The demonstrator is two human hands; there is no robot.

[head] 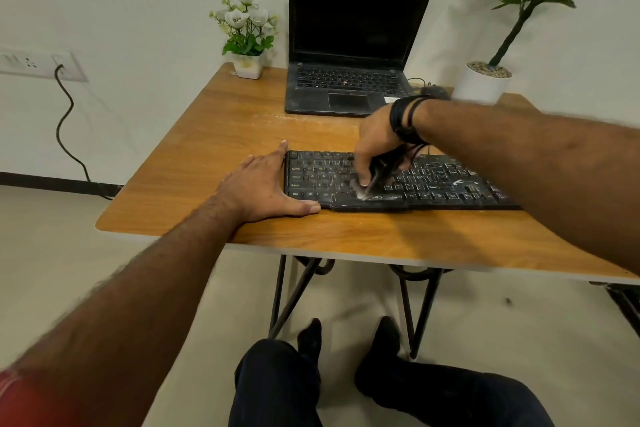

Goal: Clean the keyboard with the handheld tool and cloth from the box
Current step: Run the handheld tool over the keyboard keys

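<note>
Keyboard lies long axis left-right along the table near edge; left hand, fingers flat and spread, braces its left end; right hand grips a dark brush mid-board, dusty keys rightward, bare tabletop beyond toward the laptop.

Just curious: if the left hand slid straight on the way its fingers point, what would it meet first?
Probably nothing soon: the left hand points along the keyboard's left edge toward bare table; the laptop lies farther, slightly right.
</note>
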